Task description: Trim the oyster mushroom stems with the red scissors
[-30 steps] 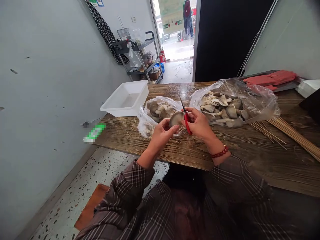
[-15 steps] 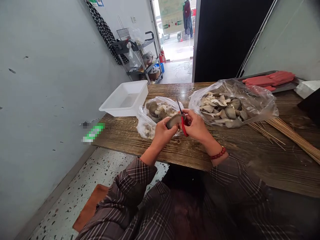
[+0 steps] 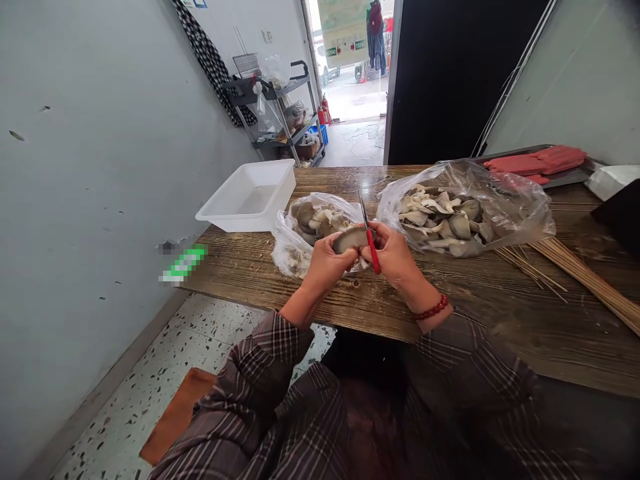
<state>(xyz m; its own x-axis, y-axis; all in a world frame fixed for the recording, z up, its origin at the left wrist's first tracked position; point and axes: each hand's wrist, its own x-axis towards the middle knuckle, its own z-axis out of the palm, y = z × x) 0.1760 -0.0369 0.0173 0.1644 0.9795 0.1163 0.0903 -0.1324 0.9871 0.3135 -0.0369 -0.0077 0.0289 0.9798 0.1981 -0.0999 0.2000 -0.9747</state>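
A grey oyster mushroom (image 3: 350, 239) is pinched in my left hand (image 3: 325, 263), over the edge of the nearer bag. My right hand (image 3: 395, 257) is closed round red-handled scissors (image 3: 373, 250), whose dark blades point up and away from me. The right fingertips also touch the mushroom's near side. Behind my hands, a clear plastic bag (image 3: 283, 257) lies open with more oyster mushrooms (image 3: 313, 219) in it. To the right, a larger clear bag (image 3: 523, 210) contains many torn mushroom pieces (image 3: 443, 217).
A white plastic tub (image 3: 235, 217) stands at the table's far left. Thin wooden skewers (image 3: 585, 277) lie to the right, partly under the larger bag. Behind them, a dark tray (image 3: 575, 175) bears red packets (image 3: 537, 162). Small crumbs dot the wooden table (image 3: 310, 300).
The mushroom has turned so more of its broad face shows. The scissors have shifted slightly right, with their blades more upright. Both hands still hold their things.
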